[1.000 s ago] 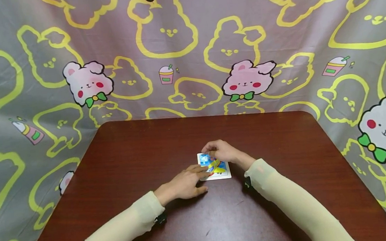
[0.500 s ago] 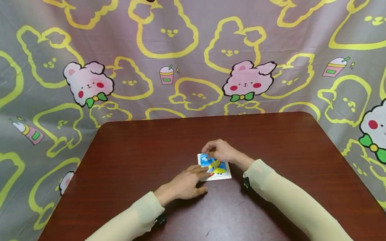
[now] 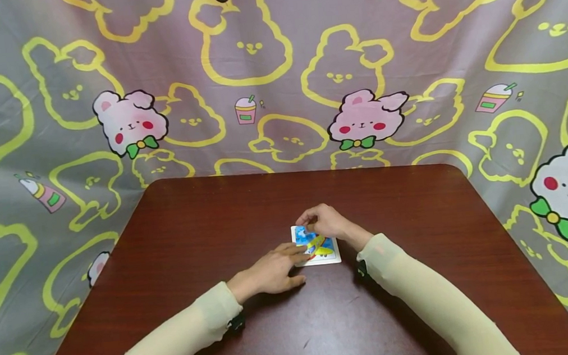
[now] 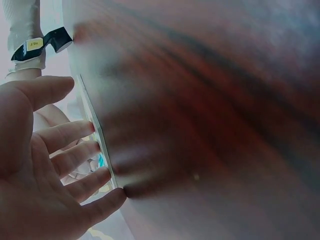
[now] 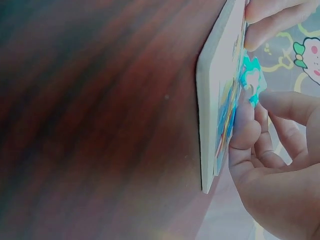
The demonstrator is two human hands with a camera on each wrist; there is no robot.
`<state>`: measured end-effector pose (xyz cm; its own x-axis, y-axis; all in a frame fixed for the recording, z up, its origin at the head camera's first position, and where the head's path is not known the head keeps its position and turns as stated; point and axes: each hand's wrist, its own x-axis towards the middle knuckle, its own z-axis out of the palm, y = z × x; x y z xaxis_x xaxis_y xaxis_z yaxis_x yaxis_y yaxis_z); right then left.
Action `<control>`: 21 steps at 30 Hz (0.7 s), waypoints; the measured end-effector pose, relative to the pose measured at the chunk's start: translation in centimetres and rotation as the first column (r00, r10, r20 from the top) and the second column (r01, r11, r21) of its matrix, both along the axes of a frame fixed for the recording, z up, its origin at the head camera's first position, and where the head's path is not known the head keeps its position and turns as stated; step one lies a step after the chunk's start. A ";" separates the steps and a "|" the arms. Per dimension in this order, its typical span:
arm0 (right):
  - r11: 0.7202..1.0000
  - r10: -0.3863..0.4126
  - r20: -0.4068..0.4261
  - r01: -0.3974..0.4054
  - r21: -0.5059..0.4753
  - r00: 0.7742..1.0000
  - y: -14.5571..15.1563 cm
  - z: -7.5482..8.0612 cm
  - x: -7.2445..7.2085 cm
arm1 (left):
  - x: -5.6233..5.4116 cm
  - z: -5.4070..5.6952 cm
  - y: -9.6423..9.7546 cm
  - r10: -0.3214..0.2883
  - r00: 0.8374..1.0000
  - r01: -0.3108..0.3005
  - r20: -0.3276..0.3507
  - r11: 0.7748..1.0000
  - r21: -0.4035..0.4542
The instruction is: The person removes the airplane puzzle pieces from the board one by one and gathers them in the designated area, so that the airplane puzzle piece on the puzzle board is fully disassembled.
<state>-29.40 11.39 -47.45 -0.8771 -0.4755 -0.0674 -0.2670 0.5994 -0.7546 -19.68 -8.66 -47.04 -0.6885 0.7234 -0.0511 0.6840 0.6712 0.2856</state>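
A small jigsaw puzzle [image 3: 330, 257] with a white border and a blue, yellow and red picture lies on the table in the head view. My left hand [image 3: 273, 270] rests with spread, nearly straight fingers on its left side. At the far edge, my right hand [image 3: 326, 223] holds a loose blue-and-white puzzle piece [image 5: 253, 81] between thumb and finger, just above the board. In the right wrist view the piece is tilted up from the picture. The left wrist view shows the fingertips [image 4: 102, 175] at the puzzle's edge; the fingers partly hide the picture.
The puzzle lies on a dark reddish-brown table [image 3: 192, 225] with rounded far corners. A grey-pink cloth [image 3: 273, 49] with yellow outlines and cartoon bunnies hangs behind and beside it. Dark bands with devices [image 4: 37, 45] sit at both wrists.
The light blue patch at my right fingertips looks smaller and darker than a second ago, while the right hand has shifted only slightly. My left hand stays in place on the puzzle.
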 end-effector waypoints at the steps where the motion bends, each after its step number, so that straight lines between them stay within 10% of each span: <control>1: 1.000 0.001 0.000 -0.001 0.005 1.000 0.0 0.0 0.0 | 0.0 0.0 0.0 -0.001 1.000 0.001 0.000 1.000 0.001; 21: 1.000 -0.010 -0.002 0.010 0.016 1.000 0.1 -0.1 0.0 | 0.0 0.1 -0.1 -0.005 1.000 0.005 0.013 1.000 -0.008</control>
